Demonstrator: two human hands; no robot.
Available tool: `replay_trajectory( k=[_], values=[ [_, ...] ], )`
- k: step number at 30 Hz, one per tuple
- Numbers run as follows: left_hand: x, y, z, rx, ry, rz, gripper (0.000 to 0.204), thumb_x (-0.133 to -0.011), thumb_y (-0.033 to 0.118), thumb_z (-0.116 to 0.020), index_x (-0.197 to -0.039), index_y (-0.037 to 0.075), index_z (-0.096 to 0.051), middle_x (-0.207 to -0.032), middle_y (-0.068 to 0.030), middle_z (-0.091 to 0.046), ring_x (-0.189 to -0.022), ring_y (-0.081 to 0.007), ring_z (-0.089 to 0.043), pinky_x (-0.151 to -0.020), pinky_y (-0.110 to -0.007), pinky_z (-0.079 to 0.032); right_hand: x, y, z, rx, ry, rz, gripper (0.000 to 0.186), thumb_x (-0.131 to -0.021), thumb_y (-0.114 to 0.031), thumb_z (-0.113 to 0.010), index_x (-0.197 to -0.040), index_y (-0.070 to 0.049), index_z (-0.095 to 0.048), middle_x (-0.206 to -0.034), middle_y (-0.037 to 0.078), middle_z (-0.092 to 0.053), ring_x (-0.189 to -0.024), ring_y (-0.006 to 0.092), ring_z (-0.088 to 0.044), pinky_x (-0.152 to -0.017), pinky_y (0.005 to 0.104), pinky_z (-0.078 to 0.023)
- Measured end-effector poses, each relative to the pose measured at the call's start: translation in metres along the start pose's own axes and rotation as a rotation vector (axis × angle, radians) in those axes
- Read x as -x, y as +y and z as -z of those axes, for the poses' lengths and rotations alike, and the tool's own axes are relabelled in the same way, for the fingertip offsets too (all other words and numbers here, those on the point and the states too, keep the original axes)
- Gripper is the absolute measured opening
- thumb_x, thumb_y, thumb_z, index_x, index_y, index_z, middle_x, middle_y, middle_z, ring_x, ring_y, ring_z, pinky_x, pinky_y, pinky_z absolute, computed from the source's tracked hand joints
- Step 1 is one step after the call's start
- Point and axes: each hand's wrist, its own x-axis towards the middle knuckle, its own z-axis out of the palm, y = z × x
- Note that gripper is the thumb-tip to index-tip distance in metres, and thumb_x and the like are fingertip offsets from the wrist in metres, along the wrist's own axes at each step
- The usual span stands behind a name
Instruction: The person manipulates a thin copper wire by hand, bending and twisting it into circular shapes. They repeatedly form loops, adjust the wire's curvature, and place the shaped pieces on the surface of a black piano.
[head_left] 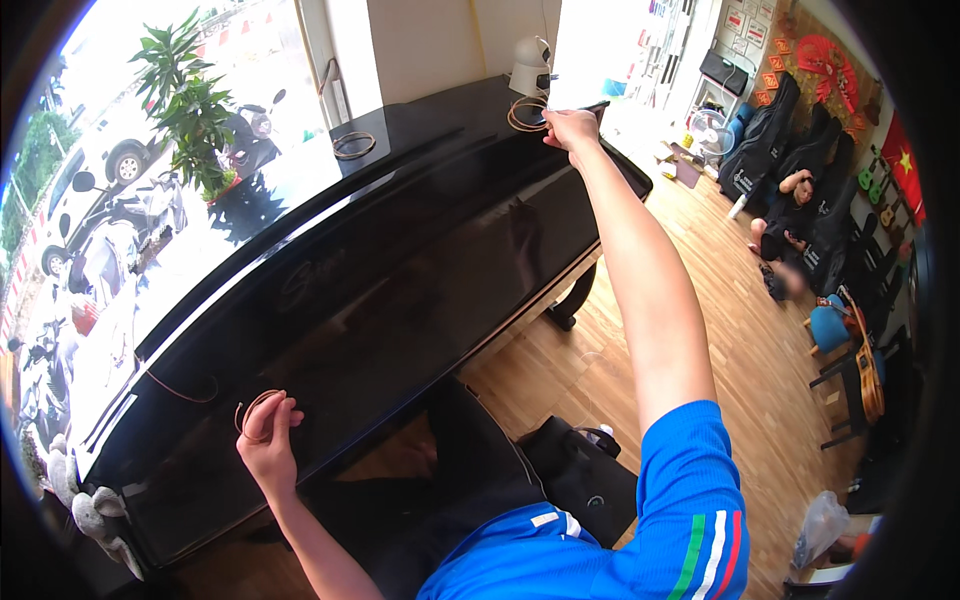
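Note:
My left hand (268, 440) is closed around a thin copper-coloured wire coil (241, 418), held over the front of a glossy black piano (400, 270). At the far right end of the piano's top, my right hand (573, 132) reaches out with its fingers pinched on another copper-coloured wire coil (513, 114). That coil lies at or just above the top; I cannot tell which. A third wire coil (354, 154) rests on the piano top between the window and the middle.
A white dome-shaped device (527, 68) stands behind the right coil. At the left are a potted plant (203, 140) and a grey plush toy (98, 508). A black bag (580, 470) sits below the piano. On the right, a person (785, 225) sits by black instrument cases (762, 140).

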Motion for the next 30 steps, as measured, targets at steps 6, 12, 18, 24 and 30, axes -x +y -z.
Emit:
replay_trajectory(
  k=[6, 12, 18, 24, 30],
  values=[
    [0.001, -0.003, 0.000, -0.016, 0.013, -0.003, 0.015, -0.091, -0.003, -0.065, -0.106, -0.004, -0.070, -0.101, -0.0115, -0.070, -0.077, -0.0137, -0.069, -0.072, -0.025, -0.058, -0.012, 0.005, -0.013, -0.170, 0.022, -0.101, 0.019, -0.085, -0.013, -0.078, -0.081, -0.002, -0.063, -0.072, 0.003, -0.060, -0.057, 0.0105, -0.059, -0.054, 0.0257, -0.059],
    [0.001, -0.003, 0.000, 0.017, 0.005, -0.005, 0.015, -0.091, -0.004, -0.065, -0.105, -0.003, -0.070, -0.101, -0.0116, -0.070, -0.078, -0.0139, -0.069, -0.072, -0.025, -0.058, -0.024, 0.010, -0.010, -0.388, -0.039, -0.080, 0.025, -0.085, -0.006, -0.075, -0.097, 0.004, -0.056, -0.086, 0.007, -0.058, -0.069, 0.0153, -0.060, -0.066, 0.0317, -0.064],
    [0.000, -0.004, 0.002, 0.024, -0.011, -0.001, 0.015, -0.092, -0.004, -0.065, -0.106, -0.003, -0.070, -0.102, -0.0116, -0.070, -0.080, -0.0143, -0.069, -0.072, -0.026, -0.059, -0.024, 0.015, -0.005, -0.284, -0.024, -0.092, 0.031, -0.087, -0.003, -0.070, -0.112, 0.005, -0.056, -0.089, 0.007, -0.060, -0.071, 0.0146, -0.060, -0.067, 0.0317, -0.062],
    [0.000, -0.002, 0.001, 0.049, -0.011, -0.007, 0.015, -0.092, -0.004, -0.065, -0.106, -0.004, -0.070, -0.102, -0.0119, -0.070, -0.080, -0.0144, -0.069, -0.073, -0.026, -0.059, -0.007, 0.013, 0.000, -0.139, -0.021, -0.032, 0.036, -0.088, -0.012, -0.070, -0.118, 0.002, -0.058, -0.095, 0.007, -0.066, -0.074, 0.0129, -0.066, -0.064, 0.0266, -0.058],
    [0.001, 0.002, -0.001, 0.041, 0.002, 0.008, 0.016, -0.091, -0.003, -0.066, -0.107, -0.004, -0.069, -0.099, -0.0110, -0.070, -0.080, -0.0143, -0.070, -0.072, -0.025, -0.059, 0.016, 0.027, -0.008, 0.034, 0.561, 0.293, 0.034, -0.091, -0.031, -0.068, -0.103, 0.000, -0.061, -0.082, 0.011, -0.067, -0.080, 0.0248, -0.066, -0.078, 0.0372, -0.051]
  ],
)
